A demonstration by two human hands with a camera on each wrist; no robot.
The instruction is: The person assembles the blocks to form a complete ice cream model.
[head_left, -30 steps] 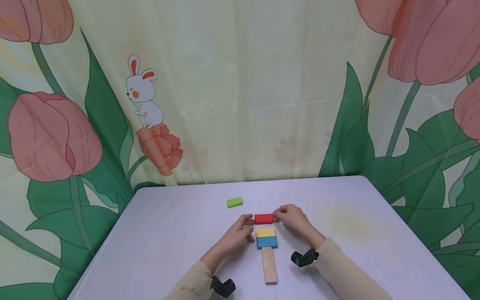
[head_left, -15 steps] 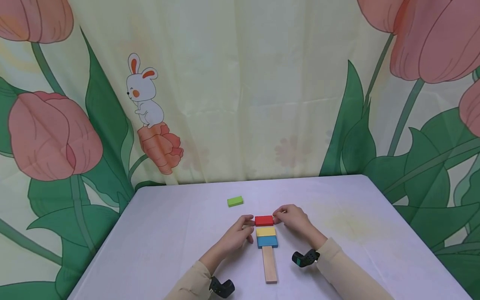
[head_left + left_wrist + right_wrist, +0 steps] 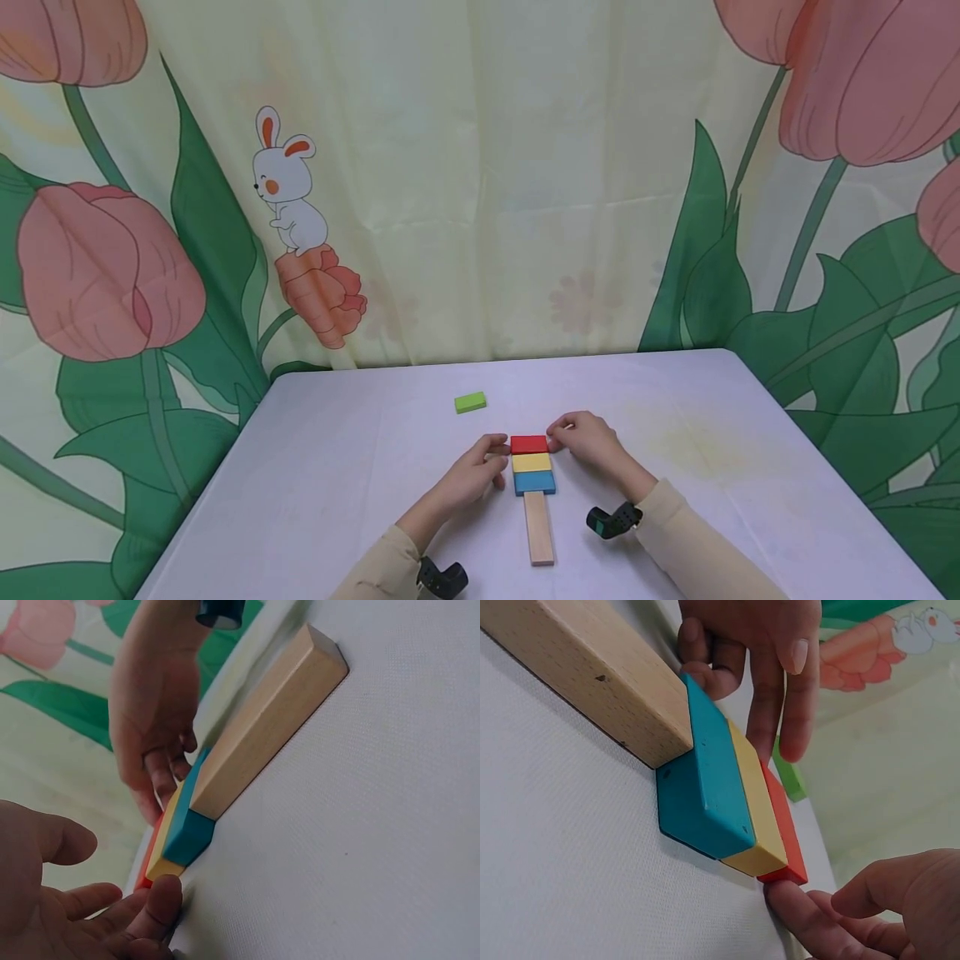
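A red block [image 3: 528,444] lies flat on the table, its long side against a yellow block [image 3: 532,462]. Below the yellow one is a blue block [image 3: 534,482], and a long plain wooden block [image 3: 537,529] runs from its middle toward the person. My left hand [image 3: 468,473] is at the red block's left end, fingers extended and thumb apart. At the opposite end my right hand [image 3: 591,440] touches the red block with a fingertip; its thumb is off the block in the right wrist view. Neither hand wraps around a block.
A light green block [image 3: 470,402] lies farther back, left of the row. The white-covered table [image 3: 337,467] ends at a curtain [image 3: 480,208] printed with tulips and a rabbit. A black wrist camera [image 3: 442,578] is on the left wrist, another black camera [image 3: 613,520] on the right.
The red block has slid toward the person, closing the gap to the yellow block. Both hands have moved slightly the same way with it. The other blocks stay in place.
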